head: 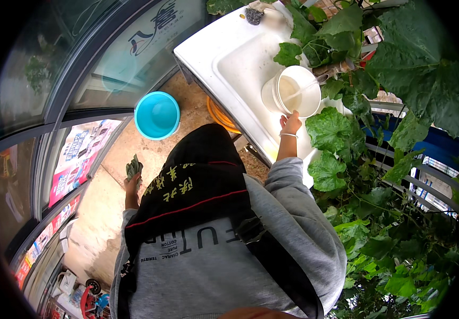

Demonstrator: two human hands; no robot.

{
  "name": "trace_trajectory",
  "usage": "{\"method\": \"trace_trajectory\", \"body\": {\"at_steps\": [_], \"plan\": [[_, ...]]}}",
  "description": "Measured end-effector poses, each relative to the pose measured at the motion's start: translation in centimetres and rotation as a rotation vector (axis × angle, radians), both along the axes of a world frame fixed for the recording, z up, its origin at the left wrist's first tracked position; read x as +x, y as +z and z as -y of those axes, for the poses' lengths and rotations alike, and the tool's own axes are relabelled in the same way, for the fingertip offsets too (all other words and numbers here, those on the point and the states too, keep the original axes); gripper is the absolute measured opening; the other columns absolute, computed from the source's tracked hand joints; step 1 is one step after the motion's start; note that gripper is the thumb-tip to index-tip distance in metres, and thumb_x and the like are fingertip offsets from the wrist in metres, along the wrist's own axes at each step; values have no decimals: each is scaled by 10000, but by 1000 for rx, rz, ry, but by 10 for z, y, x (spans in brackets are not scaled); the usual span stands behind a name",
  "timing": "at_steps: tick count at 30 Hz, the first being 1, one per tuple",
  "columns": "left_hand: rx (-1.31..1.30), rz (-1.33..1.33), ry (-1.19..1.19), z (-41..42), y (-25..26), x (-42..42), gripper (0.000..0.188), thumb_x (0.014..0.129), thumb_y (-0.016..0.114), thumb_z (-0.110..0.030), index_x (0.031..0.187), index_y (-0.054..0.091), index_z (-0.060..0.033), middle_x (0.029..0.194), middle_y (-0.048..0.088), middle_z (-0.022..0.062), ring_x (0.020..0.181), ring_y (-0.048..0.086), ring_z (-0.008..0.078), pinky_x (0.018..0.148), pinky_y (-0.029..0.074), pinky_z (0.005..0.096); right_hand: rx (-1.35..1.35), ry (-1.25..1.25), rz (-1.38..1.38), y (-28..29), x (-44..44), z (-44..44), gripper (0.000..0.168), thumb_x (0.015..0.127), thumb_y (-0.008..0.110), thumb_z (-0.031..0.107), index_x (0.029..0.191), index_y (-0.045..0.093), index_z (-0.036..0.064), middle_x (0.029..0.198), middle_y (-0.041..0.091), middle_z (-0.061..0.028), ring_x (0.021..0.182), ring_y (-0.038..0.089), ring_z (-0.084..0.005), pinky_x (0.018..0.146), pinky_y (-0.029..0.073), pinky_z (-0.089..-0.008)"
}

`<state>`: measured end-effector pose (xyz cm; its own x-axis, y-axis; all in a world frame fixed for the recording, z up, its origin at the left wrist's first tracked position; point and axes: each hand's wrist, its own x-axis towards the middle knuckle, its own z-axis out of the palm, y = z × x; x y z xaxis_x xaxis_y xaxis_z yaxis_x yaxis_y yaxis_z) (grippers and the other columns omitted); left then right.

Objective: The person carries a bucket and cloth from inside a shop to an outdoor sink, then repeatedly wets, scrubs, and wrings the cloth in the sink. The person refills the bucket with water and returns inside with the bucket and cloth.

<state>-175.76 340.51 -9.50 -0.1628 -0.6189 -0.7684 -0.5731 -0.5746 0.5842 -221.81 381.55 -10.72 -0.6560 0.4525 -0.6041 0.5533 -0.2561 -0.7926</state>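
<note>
A white plastic bucket [271,95] stands tilted in a white sink [237,65] at the upper right. Water runs into it from a tap [323,78] half hidden by leaves. My right hand [291,123] grips the bucket's near rim. On the left, my left hand [133,182] holds a crumpled grey-green cloth [134,167] low beside my apron. A turquoise bucket [157,115] stands on the ground between the sink and the glass front; no water can be made out in it.
Broad-leaved vines [335,127] crowd the sink's right side. A coiled orange hose [219,115] lies under the sink. A dark scouring pad [254,16] rests at its far corner. Framed glass panels [106,79] line the left.
</note>
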Motion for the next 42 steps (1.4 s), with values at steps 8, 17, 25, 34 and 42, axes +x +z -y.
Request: {"method": "trace_trajectory", "body": {"at_steps": [8, 17, 25, 34, 42], "plan": [[16, 17, -21, 3, -12, 13, 235, 666, 698, -160, 793, 574, -6, 649, 575, 61, 493, 527, 146, 415, 390, 249, 6, 1, 7, 2, 0, 3, 344, 754, 539, 320, 785, 493, -19, 713, 526, -94, 588, 540, -182, 501, 458, -268], [3, 12, -28, 1, -15, 16, 222, 671, 697, -173, 771, 584, -11, 645, 576, 57, 490, 530, 144, 421, 396, 244, 0, 8, 18, 2, 0, 2, 350, 762, 524, 320, 790, 514, -29, 721, 541, -94, 578, 531, -176, 505, 459, -261], [17, -18, -35, 1, -10, 10, 218, 680, 691, -169, 775, 578, -9, 629, 568, 57, 482, 527, 145, 418, 398, 244, -6, 3, 21, 1, 0, 2, 333, 762, 524, 315, 770, 502, -17, 702, 525, -88, 583, 531, -172, 506, 457, -258], [48, -30, -67, 5, -12, 7, 202, 682, 689, -162, 761, 567, -21, 621, 557, 50, 480, 521, 135, 414, 393, 237, 1, -8, 10, 1, 0, 2, 336, 760, 526, 313, 781, 502, -21, 704, 527, -93, 587, 534, -176, 502, 455, -258], [39, -28, -105, 7, -17, 7, 206, 683, 686, -166, 770, 574, -17, 623, 561, 48, 475, 520, 134, 408, 390, 234, -10, -15, -4, -1, -1, 2, 326, 762, 522, 303, 778, 504, -22, 705, 537, -96, 581, 534, -175, 493, 453, -261]]}}
